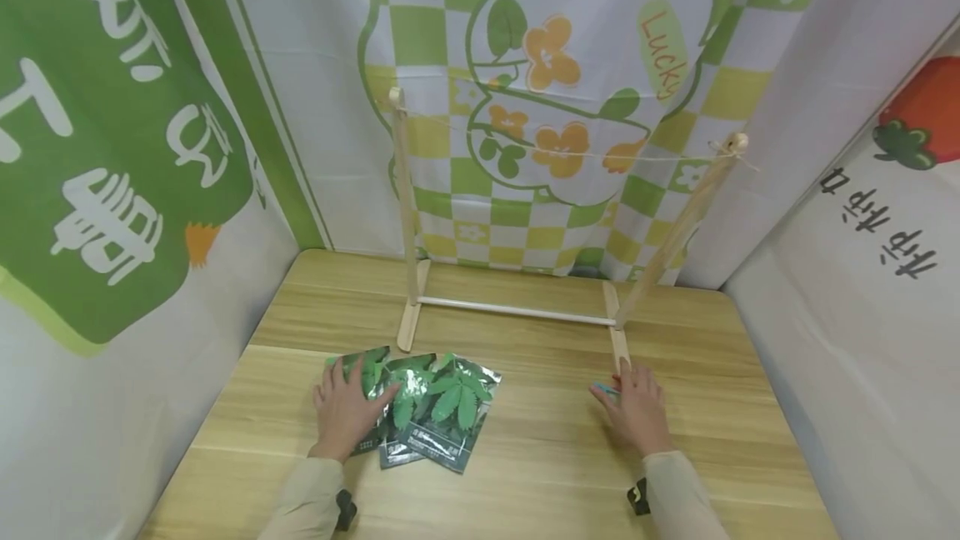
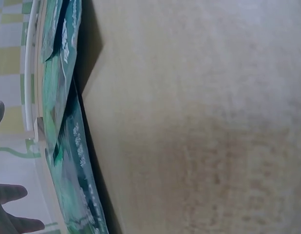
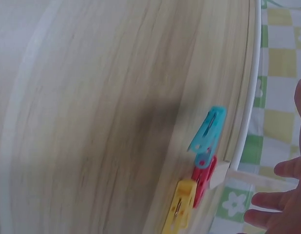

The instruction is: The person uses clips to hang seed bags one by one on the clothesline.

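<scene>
The word "Lucky" stands in orange letters on a pale green oval of the checked backdrop cloth (image 1: 570, 90), at about one o'clock from the flower outline. The green banner (image 1: 112, 148) at nine o'clock and the white banner (image 1: 877, 232) at three o'clock carry large characters, turned and not readable. Print on the seed packets (image 1: 442, 407) is too small to read.

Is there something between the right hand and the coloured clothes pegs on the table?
Nothing visible stands in the way. The right hand lies flat on the table, fingers straight, and the clothes pegs sit right at its fingertips beside the foot of the wooden stand. Only the blue peg shows from the head view.
</scene>
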Tool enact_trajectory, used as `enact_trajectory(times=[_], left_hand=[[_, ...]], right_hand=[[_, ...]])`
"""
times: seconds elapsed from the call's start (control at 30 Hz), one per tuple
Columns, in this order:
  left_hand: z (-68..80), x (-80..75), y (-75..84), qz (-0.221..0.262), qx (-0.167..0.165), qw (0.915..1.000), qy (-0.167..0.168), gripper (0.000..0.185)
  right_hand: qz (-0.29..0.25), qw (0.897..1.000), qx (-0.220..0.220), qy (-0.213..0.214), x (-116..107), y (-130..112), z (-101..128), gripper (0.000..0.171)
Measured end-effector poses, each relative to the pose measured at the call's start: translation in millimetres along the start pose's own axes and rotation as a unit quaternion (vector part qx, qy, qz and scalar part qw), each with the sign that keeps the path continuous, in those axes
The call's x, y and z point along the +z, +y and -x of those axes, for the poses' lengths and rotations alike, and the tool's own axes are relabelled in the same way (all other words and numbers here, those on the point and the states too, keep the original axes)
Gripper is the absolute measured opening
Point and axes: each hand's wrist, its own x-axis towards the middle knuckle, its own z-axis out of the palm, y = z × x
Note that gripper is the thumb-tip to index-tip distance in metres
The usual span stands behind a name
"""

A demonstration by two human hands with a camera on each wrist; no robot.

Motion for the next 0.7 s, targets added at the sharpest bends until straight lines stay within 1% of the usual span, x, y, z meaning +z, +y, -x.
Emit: enact_trajectory(times=[0.13, 0.37, 0.5, 0.7], left_hand=[[0.7, -0.3, -3.0, 0.005, -0.005, 1.0, -0.003, 0.096], [0.9, -1.8, -6.9, 0.008, -0.02, 0.9998, -0.004, 0.098], [0.6, -1.1, -11.2, 0.007, -0.027, 0.9996, 0.005, 0.097], [0.4, 0.3, -18.1, 0.001, -0.042, 0.9991, 0.01, 0.098]], right_hand=[[-0.005, 1.0, 0.005, -0.003, -3.1, 5.8, 0.5, 0.082], [-0.033, 0.999, 0.011, 0.0, -4.5, 19.2, 0.8, 0.065], [-0.033, 0.999, 0.014, -0.003, -3.7, 27.5, 1.4, 0.061], [-0.021, 0.999, 0.026, -0.017, -4.8, 39.3, 2.4, 0.076]])
